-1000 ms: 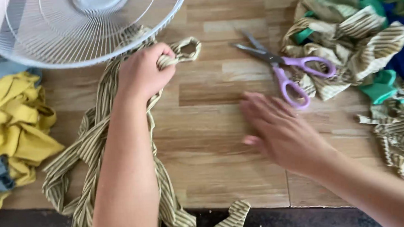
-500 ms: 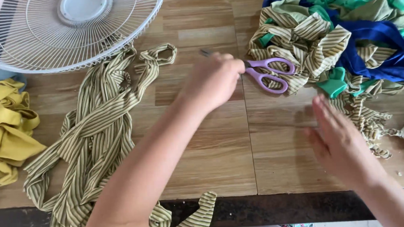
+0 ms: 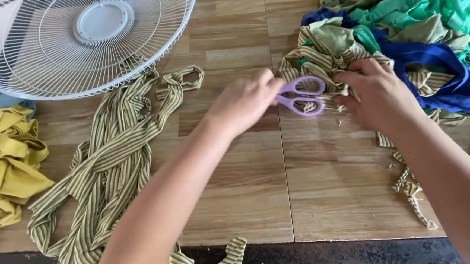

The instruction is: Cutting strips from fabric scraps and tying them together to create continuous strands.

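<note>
Since the earlier frame, the right hand [image 3: 382, 93] has been brought up from the bare wood to the scrap heap, and the view has shifted rightward; at far left a yellow cloth bundle [image 3: 5, 157] is seen beside a white fan guard [image 3: 77, 41], with striped olive fabric strips [image 3: 112, 161] trailing off the wooden table [image 3: 239, 202]; the left hand [image 3: 244, 101] is closed around the purple-handled scissors [image 3: 301, 95], blades hidden; the right hand's fingers are curled onto the striped fabric pile [image 3: 323, 56]; fingers could be nicked if the hidden blades were swung blindly.
</note>
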